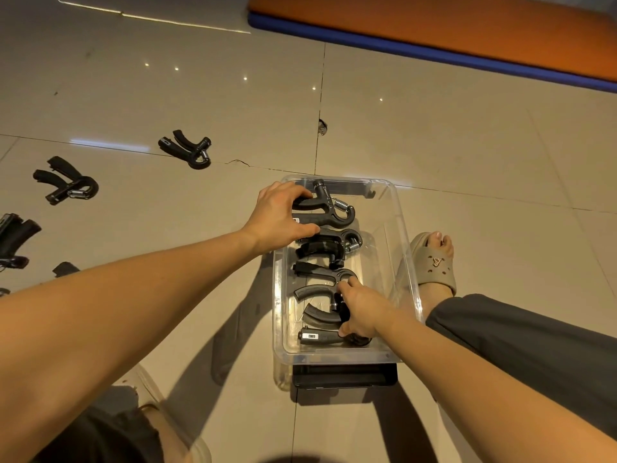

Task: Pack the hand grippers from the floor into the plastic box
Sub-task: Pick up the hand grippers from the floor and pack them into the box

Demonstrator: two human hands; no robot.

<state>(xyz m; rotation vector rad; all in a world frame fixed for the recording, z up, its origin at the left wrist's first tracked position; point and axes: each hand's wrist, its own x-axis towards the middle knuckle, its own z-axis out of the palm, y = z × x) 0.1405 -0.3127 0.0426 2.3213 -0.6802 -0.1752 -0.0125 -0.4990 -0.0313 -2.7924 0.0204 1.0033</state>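
The hand grippers are black, each with two curved handles, a hooked frame and a metal coil spring. Four of them lie in a row inside the clear plastic box point(402, 228), which stands on the tiled floor point(467, 155). Both hands are inside the box.

The left hand point(280, 217) is at the far end. Its fingers curl over the upper handle of the farthest gripper point(335, 208) and its thumb presses the lower handle, so it grips this one. The right hand point(360, 312) is at the near end and closes around the spring end of the nearest gripper point(319, 330). One fingertip touches the loop of the third gripper point(317, 279). The second gripper point(334, 243) lies between the hands, just beside the left thumb.

More grippers lie on the floor, well apart to the left: one loose gripper point(187, 150) and another one point(66, 182) in full view. A third point(13, 238) is cut by the picture edge. A dark piece point(65, 269) shows above the left forearm, too hidden to name. The right hand covers the head of the nearest gripper.
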